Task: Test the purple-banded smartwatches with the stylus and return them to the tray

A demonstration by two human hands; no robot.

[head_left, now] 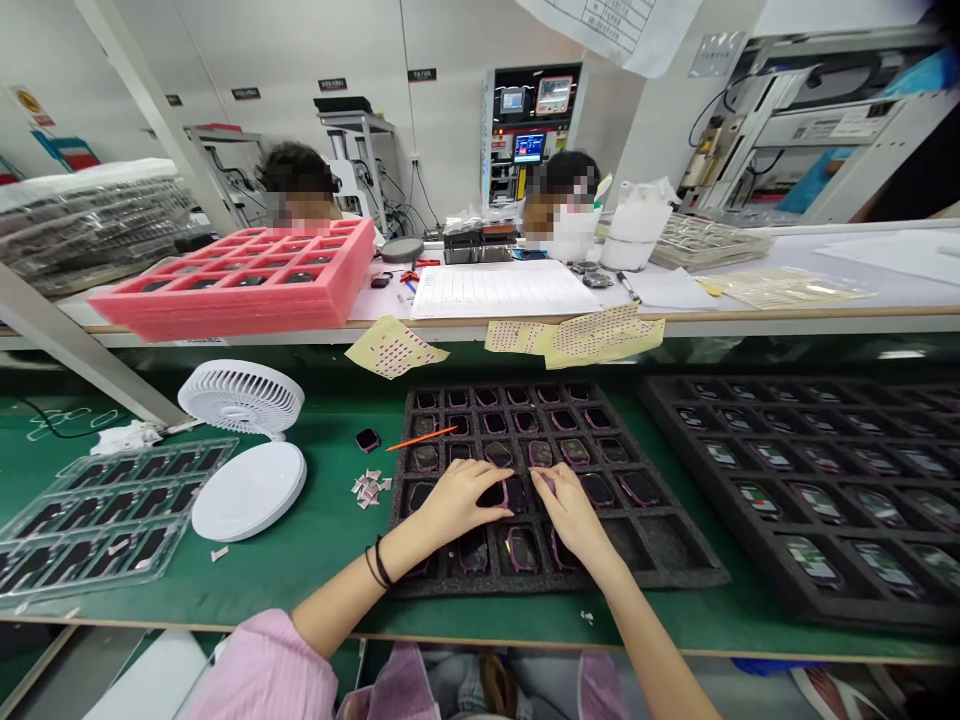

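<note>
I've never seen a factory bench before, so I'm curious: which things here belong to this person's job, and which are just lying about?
Part of the job: left hand, right hand, black foam tray, pink-edged dark devices.

Just lying about: white desk fan, clear plastic tray, stacked pink foam trays.

**Nothing legible anywhere**

Black wall plaques [332, 85], the ruled form [502, 290] on the bench, the control panel screens [529, 148] and the labels [814, 562] on devices [757, 500] in the right foam tray [675, 420] all carry print too small or blurred to read.
</note>
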